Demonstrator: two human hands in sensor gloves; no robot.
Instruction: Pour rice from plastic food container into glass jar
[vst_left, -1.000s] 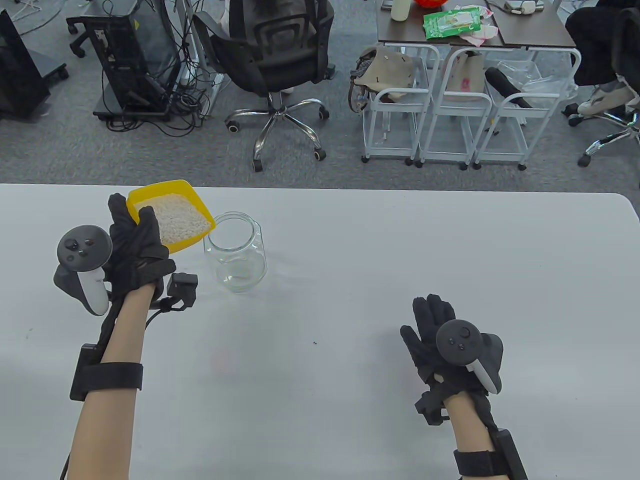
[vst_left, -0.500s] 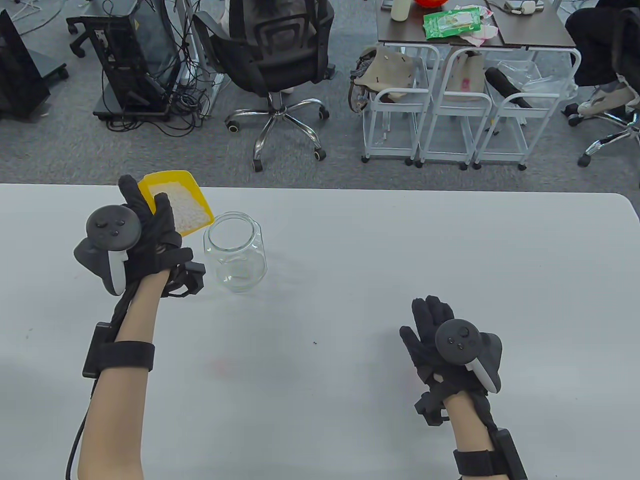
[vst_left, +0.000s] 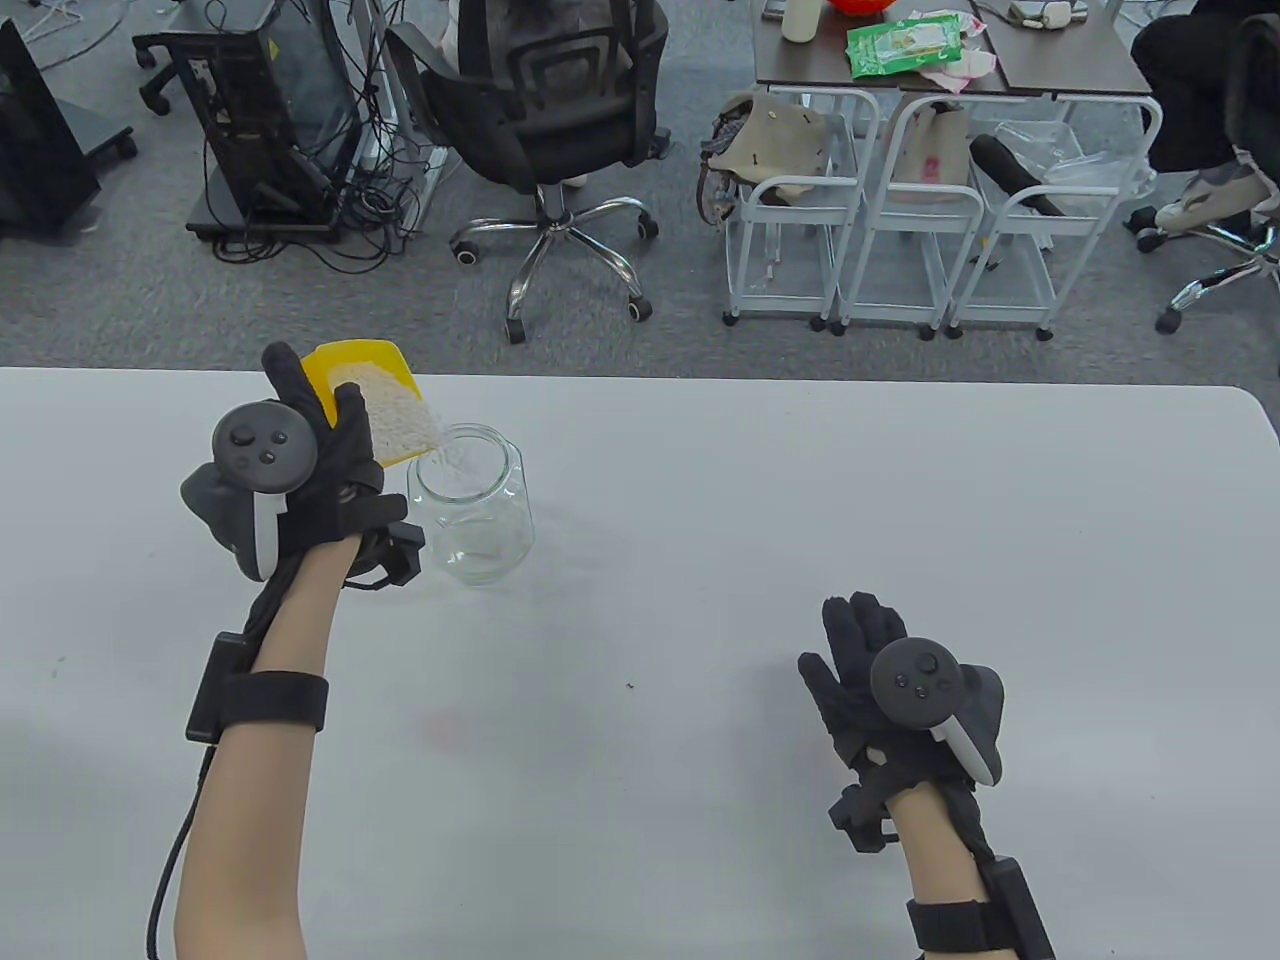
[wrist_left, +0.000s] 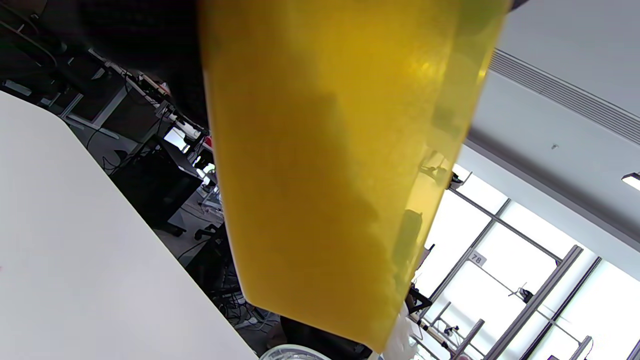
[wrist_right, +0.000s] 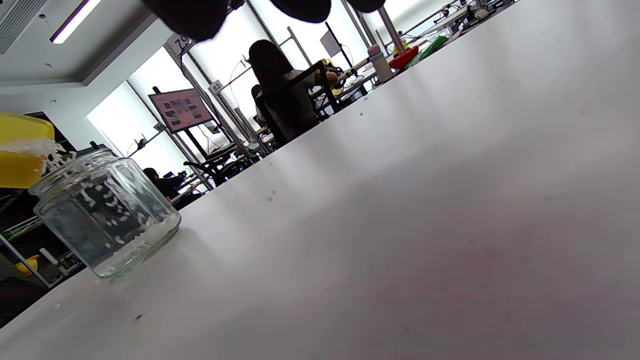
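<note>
Now the left hand (vst_left: 310, 480) grips the yellow container (vst_left: 360, 370) by its near side and holds it tipped, lower corner just over the rim of the glass jar (vst_left: 470, 515). That tilt looks deliberate: the rice (vst_left: 400, 415) has slid toward the low corner, so it leaves in a narrow stream and not across the whole edge, which suits the jar's mouth. A few grains are already dropping; in the right wrist view they show as white flecks falling inside the jar (wrist_right: 102, 212), with a thin scatter on its bottom. Most of the rice is in the container, so I judge the pour has only just begun.

The jar stands upright on the white table (vst_left: 800, 500), near the far edge on the person's left, and nothing steadies it. That seems acceptable, since the container hangs above the rim and I cannot see it pressing on the glass.

The right hand (vst_left: 880, 680) lies flat on the table, well apart from the jar, fingers spread and grasping nothing; it takes no part in the pour.

The jar is clear glass with faceted sides and a wide mouth, and it is almost empty. From the left wrist view the container (wrist_left: 330, 165) fills the picture as translucent yellow plastic, and the rice shows through its wall as a darker, grainy mass banked toward the lower end.
</note>
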